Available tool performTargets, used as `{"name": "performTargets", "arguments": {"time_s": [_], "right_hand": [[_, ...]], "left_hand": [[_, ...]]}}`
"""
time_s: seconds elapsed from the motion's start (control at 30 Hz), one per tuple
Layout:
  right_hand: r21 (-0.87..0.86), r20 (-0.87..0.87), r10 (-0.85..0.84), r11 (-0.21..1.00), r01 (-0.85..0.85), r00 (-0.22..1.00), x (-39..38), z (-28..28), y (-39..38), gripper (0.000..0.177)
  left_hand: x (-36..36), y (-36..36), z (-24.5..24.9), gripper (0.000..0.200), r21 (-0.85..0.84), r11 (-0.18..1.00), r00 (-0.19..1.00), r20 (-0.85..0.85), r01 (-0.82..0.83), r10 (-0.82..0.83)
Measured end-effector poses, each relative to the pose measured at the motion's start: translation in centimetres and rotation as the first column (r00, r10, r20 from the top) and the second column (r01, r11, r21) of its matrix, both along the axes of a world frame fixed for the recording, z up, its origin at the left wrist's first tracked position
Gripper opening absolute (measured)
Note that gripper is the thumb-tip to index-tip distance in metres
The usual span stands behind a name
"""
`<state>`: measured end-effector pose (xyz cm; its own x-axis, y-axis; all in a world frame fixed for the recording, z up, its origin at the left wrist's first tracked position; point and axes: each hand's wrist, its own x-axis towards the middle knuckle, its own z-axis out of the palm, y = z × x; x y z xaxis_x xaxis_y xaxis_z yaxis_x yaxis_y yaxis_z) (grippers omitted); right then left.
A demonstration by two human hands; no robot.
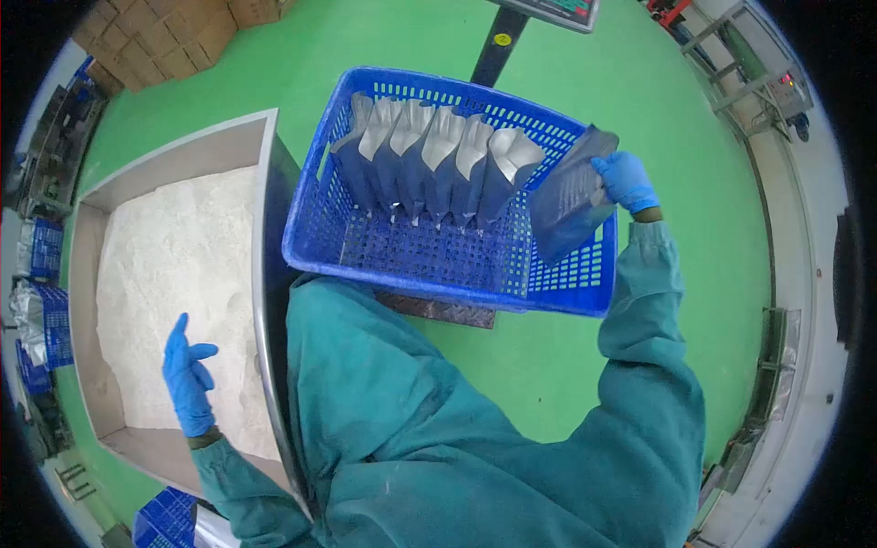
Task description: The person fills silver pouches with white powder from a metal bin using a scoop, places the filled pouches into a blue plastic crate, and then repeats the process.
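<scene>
My right hand (627, 182), in a blue glove, grips the upper edge of a dark foil pouch (568, 199) at the right end of the blue crate (448, 290). Several similar foil pouches (429, 164) stand upright in a row along the crate's far side, their silvery tops gaping. My left hand (189, 374), also gloved in blue, holds nothing and has its fingers apart. It hovers over the white powder (178, 274) that fills much of a metal bin (271, 201) to the left of the crate.
Behind the crate rises a weighing scale's post (498, 50) with its display (566, 9). Cardboard boxes (164, 41) are stacked at the far left. Blue baskets (46, 320) line the left wall, and a metal frame (744, 68) stands at the far right.
</scene>
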<state>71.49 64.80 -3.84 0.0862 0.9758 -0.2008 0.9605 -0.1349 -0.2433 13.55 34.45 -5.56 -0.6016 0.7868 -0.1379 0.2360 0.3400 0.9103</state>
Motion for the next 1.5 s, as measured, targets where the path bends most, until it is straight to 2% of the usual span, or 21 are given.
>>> {"name": "performTargets", "arguments": {"time_s": [0.07,0.1,0.17,0.3,0.37,0.4,0.43,0.47,0.5,0.53,0.57,0.6,0.63,0.67,0.7,0.77,0.87,0.97,1.03,1.27,1.5], "right_hand": [[0.144,0.363,0.341,0.899,-0.414,0.867,3.6,-8.8,4.9,0.041],[0.124,0.368,0.364,0.893,-0.433,0.855,3.5,-12.9,6.8,0.041],[0.182,0.238,0.139,0.966,-0.185,0.961,3.1,-19.7,9.3,0.042],[0.162,0.235,0.128,0.972,-0.169,0.963,4.2,-24.8,11.9,0.045],[0.221,0.216,0.244,0.931,-0.291,0.945,6.0,-25.1,11.6,0.047],[0.259,0.099,0.179,0.945,-0.199,0.979,2.3,-20.3,9.2,0.046],[0.261,0.104,0.174,0.945,-0.196,0.979,2.8,-19.4,8.6,0.046],[0.320,-0.286,-0.248,0.886,0.336,0.926,3.2,-18.8,8.4,0.050],[0.166,-0.629,-0.540,0.610,0.775,0.560,3.7,-18.6,7.9,0.054],[0.301,-0.643,-0.375,0.677,0.671,0.667,5.8,-21.1,6.6,0.064],[0.056,-0.795,-0.373,0.740,0.670,0.478,9.0,-25.5,6.8,0.067],[-0.329,-0.828,-0.536,0.702,0.632,0.164,9.0,-28.0,6.4,0.068],[-0.663,-0.687,-0.717,0.554,0.504,-0.116,8.9,-30.4,6.1,0.072],[-0.615,-0.621,-0.782,0.527,0.587,0.052,6.3,-29.9,5.8,0.082],[-0.620,-0.624,-0.780,0.529,0.580,0.045,8.2,-32.6,6.0,0.082],[-0.614,-0.642,-0.766,0.537,0.579,0.030,9.5,-37.1,6.6,0.083],[-0.599,-0.683,-0.730,0.547,0.585,-0.017,10.0,-42.3,7.3,0.083],[-0.583,-0.724,-0.687,0.563,0.585,-0.061,9.5,-45.6,6.8,0.083],[-0.577,-0.747,-0.660,0.578,0.576,-0.086,8.7,-46.7,6.9,0.083],[-0.531,-0.828,-0.539,0.668,0.521,-0.154,5.6,-45.2,6.9,0.084],[-0.309,-0.951,-0.284,0.860,0.407,-0.121,2.3,-36.2,7.8,0.084]], "left_hand": [[-0.1,2.5,0.3,0.040,0.006,1.000,0.999,-0.045,0.017,-0.016],[0.0,4.2,0.5,0.037,-0.009,1.000,0.999,-0.047,0.012,-0.012],[1.6,7.8,0.7,0.027,0.032,0.999,0.999,-0.046,-0.002,0.004],[2.2,13.6,-2.8,0.021,0.021,0.998,0.998,-0.041,-0.055,0.055],[4.6,17.0,-3.6,0.025,0.005,0.999,0.958,-0.282,0.049,-0.046],[6.8,18.8,-2.8,0.027,-0.105,0.991,0.918,-0.377,0.087,-0.121],[8.8,20.5,-1.8,0.032,-0.216,0.971,0.863,-0.465,0.107,-0.198],[9.8,22.0,-2.4,0.039,-0.137,0.972,0.812,-0.535,0.191,-0.235],[10.3,23.4,-3.4,0.049,-0.063,0.958,0.751,-0.608,0.281,-0.260],[10.4,24.7,-4.8,0.049,-0.073,0.954,0.750,-0.602,0.290,-0.274],[10.6,26.4,-6.4,0.056,-0.041,0.924,0.608,-0.742,0.379,-0.282],[10.7,27.7,-7.6,0.064,-0.022,0.883,0.447,-0.856,0.469,-0.259],[11.2,29.1,-8.4,0.064,-0.017,0.879,0.447,-0.856,0.477,-0.259],[11.2,30.1,-8.8,0.066,-0.207,0.889,0.525,-0.743,0.408,-0.414],[10.8,30.9,-9.5,0.068,-0.398,0.851,0.607,-0.597,0.343,-0.525],[10.3,31.3,-11.1,0.060,-0.424,0.859,0.601,-0.619,0.288,-0.506],[10.2,31.7,-11.3,0.051,-0.362,0.873,0.718,-0.505,0.327,-0.479],[10.1,32.1,-12.0,0.048,-0.341,0.876,0.675,-0.559,0.341,-0.481],[11.1,32.0,-11.1,0.048,-0.392,0.850,0.701,-0.492,0.351,-0.517],[10.2,32.2,-12.0,0.048,-0.295,0.887,0.667,-0.585,0.356,-0.462],[9.9,31.0,-10.2,0.067,-0.368,0.857,0.708,-0.490,0.361,-0.509]]}}
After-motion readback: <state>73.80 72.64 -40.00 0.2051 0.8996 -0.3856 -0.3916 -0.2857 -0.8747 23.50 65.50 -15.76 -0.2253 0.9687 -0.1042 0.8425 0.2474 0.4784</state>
